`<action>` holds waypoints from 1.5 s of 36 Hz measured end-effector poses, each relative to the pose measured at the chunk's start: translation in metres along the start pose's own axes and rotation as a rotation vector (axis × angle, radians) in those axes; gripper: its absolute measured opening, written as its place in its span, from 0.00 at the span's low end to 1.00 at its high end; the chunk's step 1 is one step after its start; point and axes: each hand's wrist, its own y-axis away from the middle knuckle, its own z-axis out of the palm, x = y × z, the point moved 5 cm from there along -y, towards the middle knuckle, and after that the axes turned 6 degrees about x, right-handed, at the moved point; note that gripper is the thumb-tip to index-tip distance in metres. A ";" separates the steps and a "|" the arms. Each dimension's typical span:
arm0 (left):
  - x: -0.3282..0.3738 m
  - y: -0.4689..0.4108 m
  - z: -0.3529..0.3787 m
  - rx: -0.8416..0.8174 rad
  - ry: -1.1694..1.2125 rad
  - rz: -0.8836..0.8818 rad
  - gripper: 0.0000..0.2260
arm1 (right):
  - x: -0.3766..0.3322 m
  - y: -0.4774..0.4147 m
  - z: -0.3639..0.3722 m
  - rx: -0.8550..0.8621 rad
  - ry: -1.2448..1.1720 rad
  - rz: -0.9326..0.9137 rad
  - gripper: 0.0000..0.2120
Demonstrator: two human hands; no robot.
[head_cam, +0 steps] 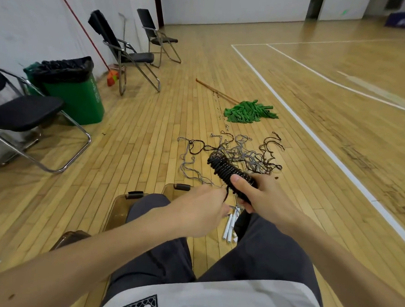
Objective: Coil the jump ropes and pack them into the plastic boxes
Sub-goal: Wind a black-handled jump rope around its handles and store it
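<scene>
My right hand [259, 194] grips a black jump rope [226, 170] wound tightly around its handles, the bundle pointing up and away from me. My left hand [200, 211] pinches the loose black end of that rope just below the bundle. A tangle of grey and black ropes [239, 151] lies on the wooden floor beyond my hands. White rope handles [230, 225] lie on the floor between my knees. Two brown see-through plastic boxes [119, 210] [170, 190] with black clips stand by my left leg, partly hidden behind it.
A green mop [249, 111] lies on the floor past the ropes. A green bin [70, 88] with a black bag stands at the left wall among folding chairs [24, 111]. A broom [111, 76] leans on the wall. White court lines run along the right.
</scene>
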 end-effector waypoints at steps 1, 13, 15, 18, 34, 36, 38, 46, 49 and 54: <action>0.001 0.001 0.002 0.012 -0.054 0.017 0.10 | 0.001 -0.001 0.001 0.005 -0.013 0.015 0.19; 0.012 0.004 -0.026 -0.083 -0.502 0.321 0.13 | 0.003 0.007 0.014 -0.134 0.208 0.045 0.20; 0.015 0.003 -0.039 -0.087 -0.519 0.371 0.13 | 0.000 0.012 0.017 -0.224 0.277 0.038 0.20; 0.009 -0.002 -0.054 -0.063 -0.463 0.413 0.13 | -0.004 0.019 0.020 -0.330 0.313 0.018 0.19; 0.010 -0.010 -0.053 0.026 -0.084 0.452 0.17 | -0.034 0.043 0.034 -0.467 0.648 -0.191 0.22; 0.007 -0.012 -0.053 0.037 -0.042 0.426 0.19 | -0.033 0.044 0.034 -0.445 0.613 -0.214 0.23; 0.002 -0.012 -0.052 0.054 -0.009 0.414 0.19 | -0.032 0.044 0.031 -0.455 0.556 -0.214 0.22; -0.005 -0.012 -0.045 -0.077 0.472 0.360 0.22 | -0.036 0.049 0.017 -0.634 0.095 -0.107 0.21; -0.009 -0.009 -0.034 -0.231 0.703 0.356 0.23 | -0.042 0.052 0.010 -0.653 -0.069 -0.099 0.17; -0.020 -0.003 -0.006 -0.226 0.943 0.180 0.20 | -0.046 0.036 -0.012 -0.468 -0.323 -0.087 0.26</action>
